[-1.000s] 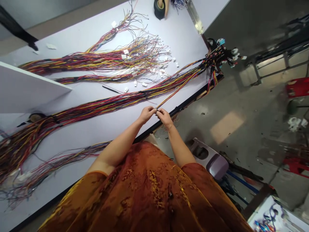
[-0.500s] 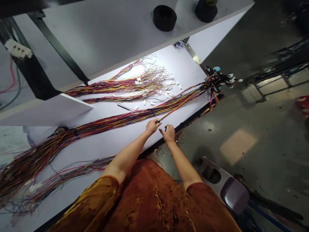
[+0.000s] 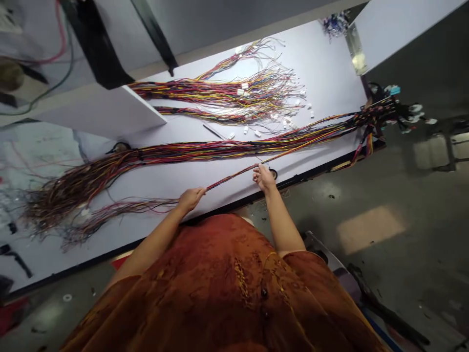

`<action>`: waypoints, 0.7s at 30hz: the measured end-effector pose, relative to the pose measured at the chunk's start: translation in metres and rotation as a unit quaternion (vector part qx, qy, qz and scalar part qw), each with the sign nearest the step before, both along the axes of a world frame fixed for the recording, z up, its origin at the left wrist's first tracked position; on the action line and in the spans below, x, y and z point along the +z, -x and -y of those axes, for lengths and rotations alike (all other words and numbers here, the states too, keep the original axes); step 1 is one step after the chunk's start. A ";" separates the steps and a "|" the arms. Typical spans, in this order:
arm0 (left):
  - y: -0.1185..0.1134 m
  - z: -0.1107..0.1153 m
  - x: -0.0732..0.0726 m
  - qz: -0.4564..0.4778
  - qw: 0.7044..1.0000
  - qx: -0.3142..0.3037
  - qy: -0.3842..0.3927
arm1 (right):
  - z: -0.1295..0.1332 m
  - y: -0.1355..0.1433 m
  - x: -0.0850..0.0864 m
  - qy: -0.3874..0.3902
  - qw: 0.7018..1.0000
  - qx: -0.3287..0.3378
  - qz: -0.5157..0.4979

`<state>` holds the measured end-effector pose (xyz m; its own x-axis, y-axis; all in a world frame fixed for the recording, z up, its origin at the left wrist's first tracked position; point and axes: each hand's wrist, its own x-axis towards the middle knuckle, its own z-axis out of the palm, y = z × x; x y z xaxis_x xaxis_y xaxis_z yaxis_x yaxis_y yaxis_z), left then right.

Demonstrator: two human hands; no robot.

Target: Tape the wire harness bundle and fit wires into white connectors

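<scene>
My left hand [image 3: 192,199] is wrapped around a thin bundle of coloured wires [image 3: 230,177], low over the white table. To its right, my right hand [image 3: 264,178] pinches the same bundle between thumb and fingertips, with the other fingers loosely curled. A roll of black tape [image 3: 273,174] shows right beside that hand; whether the hand touches it cannot be made out. Between my hands the thin bundle runs taut. Just beyond lies a thick wire harness [image 3: 205,150], bound with dark tape in places, stretching along the table.
More wire bundles [image 3: 220,93] with loose ends lie at the back, near small white connectors [image 3: 257,133] and a thin dark pen-like stick [image 3: 212,131]. A shelf [image 3: 234,24] overhangs the table. Dark connector ends [image 3: 384,110] hang past the right end. A chair [image 3: 346,278] stands at right.
My left hand has slid left along the thin bundle, away from my right hand. My right hand now pinches the bundle, and the tape roll has come into view. The camera view has shifted left.
</scene>
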<state>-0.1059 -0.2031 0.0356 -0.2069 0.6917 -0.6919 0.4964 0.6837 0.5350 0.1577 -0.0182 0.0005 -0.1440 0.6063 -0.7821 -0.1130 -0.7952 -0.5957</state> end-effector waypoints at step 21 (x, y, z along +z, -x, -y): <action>0.248 0.199 -0.011 0.028 0.999 -0.018 -0.028 | 0.350 0.349 0.021 0.067 0.979 0.190 -0.038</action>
<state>-0.3541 -0.4025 0.0247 -0.1436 0.7361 -0.6615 0.4880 0.6342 0.5998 -0.1910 -0.3686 0.0210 -0.4007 0.3909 -0.8287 0.1654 -0.8587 -0.4850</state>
